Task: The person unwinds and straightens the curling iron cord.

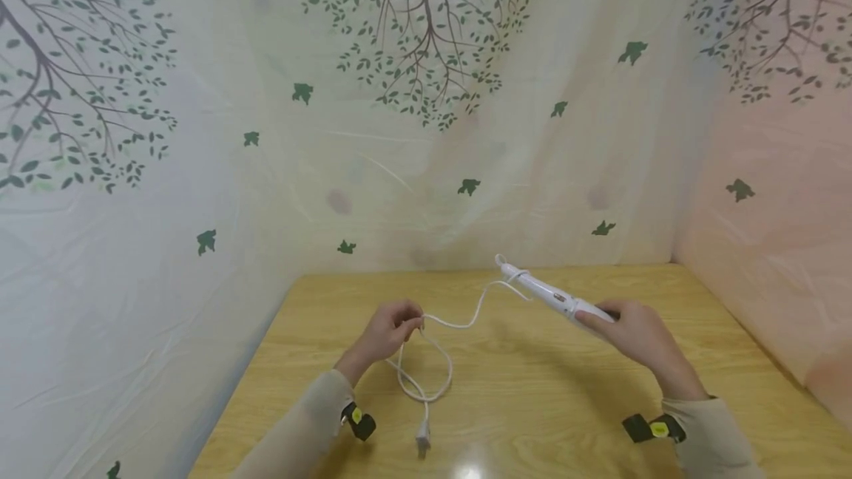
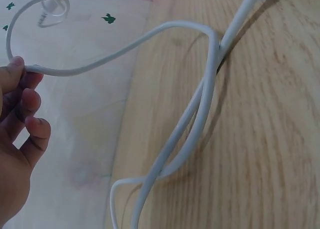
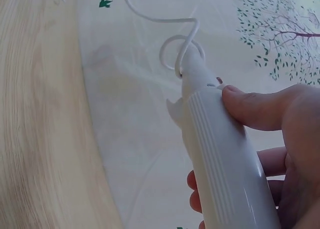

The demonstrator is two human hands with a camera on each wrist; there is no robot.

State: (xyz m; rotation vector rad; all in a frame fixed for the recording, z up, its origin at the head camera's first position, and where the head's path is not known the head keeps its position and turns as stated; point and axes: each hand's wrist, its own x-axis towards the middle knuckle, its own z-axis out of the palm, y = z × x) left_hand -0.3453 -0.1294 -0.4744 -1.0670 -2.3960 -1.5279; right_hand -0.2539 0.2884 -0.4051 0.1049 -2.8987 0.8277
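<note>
My right hand (image 1: 635, 331) grips a white corded hair styling iron (image 1: 546, 293) near its lower right end, thumb along the top. The iron slants up to the left above the table, and a small hanging loop (image 1: 501, 260) sticks out at its cord end. My left hand (image 1: 386, 331) pinches the white cord (image 2: 100, 64) between thumb and index finger, with the other fingers loosely bent. Below that hand the cord forms a loop (image 1: 450, 379), and its plug (image 1: 423, 435) points toward the near edge. Part of the cord is wound about the iron's upper end.
A wood-grain table (image 1: 532, 420) lies under both hands. Pale sheets (image 1: 399, 205) printed with trees and green leaves hang behind it and at both sides. Each wrist wears a black strap with a small dark camera (image 1: 637, 428).
</note>
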